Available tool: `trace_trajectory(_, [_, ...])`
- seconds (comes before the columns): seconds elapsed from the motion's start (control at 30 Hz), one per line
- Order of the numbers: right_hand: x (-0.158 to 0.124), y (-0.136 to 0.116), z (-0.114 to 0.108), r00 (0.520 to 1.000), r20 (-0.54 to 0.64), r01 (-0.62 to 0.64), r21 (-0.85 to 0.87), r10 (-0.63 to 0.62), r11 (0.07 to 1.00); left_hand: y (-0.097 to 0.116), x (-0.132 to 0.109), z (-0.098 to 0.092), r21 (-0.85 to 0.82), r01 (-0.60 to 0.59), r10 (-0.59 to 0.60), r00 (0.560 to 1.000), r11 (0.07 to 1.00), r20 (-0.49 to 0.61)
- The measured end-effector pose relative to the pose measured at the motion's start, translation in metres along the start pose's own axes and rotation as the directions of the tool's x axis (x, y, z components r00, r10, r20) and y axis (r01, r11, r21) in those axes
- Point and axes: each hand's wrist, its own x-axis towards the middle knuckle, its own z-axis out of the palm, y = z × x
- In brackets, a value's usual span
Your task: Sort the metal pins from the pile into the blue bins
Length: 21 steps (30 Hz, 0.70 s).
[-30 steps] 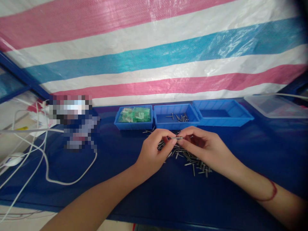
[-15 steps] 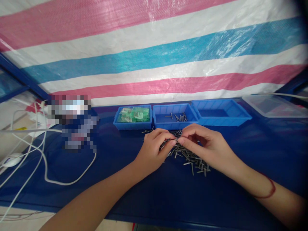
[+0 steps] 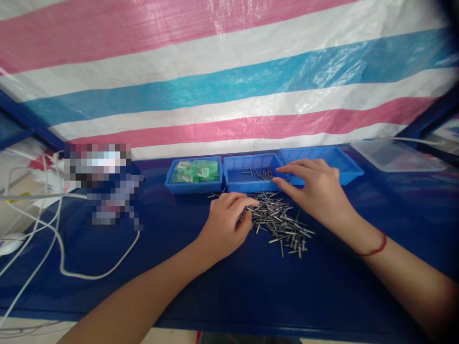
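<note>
A loose pile of thin metal pins that look like blind rivets point(image 3: 278, 220) lies on the blue table. My left hand point(image 3: 229, 220) rests at the pile's left edge, fingers curved and thumb apart from the index finger; pins show in the gap. My right hand point(image 3: 317, 186) is raised beside the right front corner of the middle blue bin point(image 3: 251, 185). Its thumb and index finger are apart, with nothing visible between them. Several of the same pins point(image 3: 264, 173) lie inside that bin, and one lies apart from the others, nearer the middle.
Left of the middle bin, another blue bin point(image 3: 193, 188) holds green-and-white packets point(image 3: 195, 171). A third blue bin point(image 3: 344, 165) stands to the right, partly behind my hand. Beyond it lies a clear plastic lid point(image 3: 394, 155). White cables point(image 3: 96, 277) trail over the table's left side.
My two hands were together over the pile, fingertips meeting at a thin pin. Now my right hand has moved up to the middle bin and its fingers have parted. My left hand stays at the pile.
</note>
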Motion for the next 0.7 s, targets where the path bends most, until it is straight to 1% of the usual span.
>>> trace_trajectory(0.07, [-0.002, -0.002, -0.003, 0.999, 0.027, 0.016, 0.025, -0.016, 1.000, 0.001, 0.000, -0.002, 0.041, -0.027, 0.025, 0.998, 0.999, 0.050])
trace_trajectory(0.13, [-0.003, -0.006, -0.009, 0.994, 0.074, 0.071, 0.115, -0.080, 0.991, 0.001, 0.000, -0.003, 0.079, -0.069, 0.061, 0.992, 0.994, 0.107])
trace_trajectory(0.2, [-0.004, -0.012, -0.013, 0.973, 0.152, 0.136, 0.227, -0.173, 0.964, 0.002, 0.000, -0.004, 0.111, -0.119, 0.103, 0.984, 0.987, 0.145])
trace_trajectory(0.27, [-0.005, -0.019, -0.016, 0.940, 0.241, 0.168, 0.295, -0.243, 0.941, 0.002, 0.000, -0.003, 0.142, -0.164, 0.139, 0.975, 0.976, 0.173])
trace_trajectory(0.37, [-0.009, -0.026, -0.017, 0.902, 0.331, 0.174, 0.310, -0.278, 0.935, 0.001, -0.002, -0.001, 0.200, -0.223, 0.177, 0.959, 0.954, 0.223])
trace_trajectory(0.47, [-0.014, -0.032, -0.015, 0.885, 0.361, 0.184, 0.310, -0.294, 0.933, 0.001, -0.003, 0.003, 0.270, -0.256, 0.190, 0.950, 0.928, 0.248])
trace_trajectory(0.6, [-0.017, -0.035, -0.013, 0.875, 0.375, 0.198, 0.303, -0.307, 0.932, 0.004, -0.003, 0.005, 0.318, -0.255, 0.178, 0.952, 0.913, 0.250])
trace_trajectory(0.7, [-0.018, -0.034, -0.012, 0.858, 0.403, 0.205, 0.296, -0.317, 0.933, 0.009, 0.000, 0.005, 0.359, -0.232, 0.137, 0.953, 0.904, 0.270])
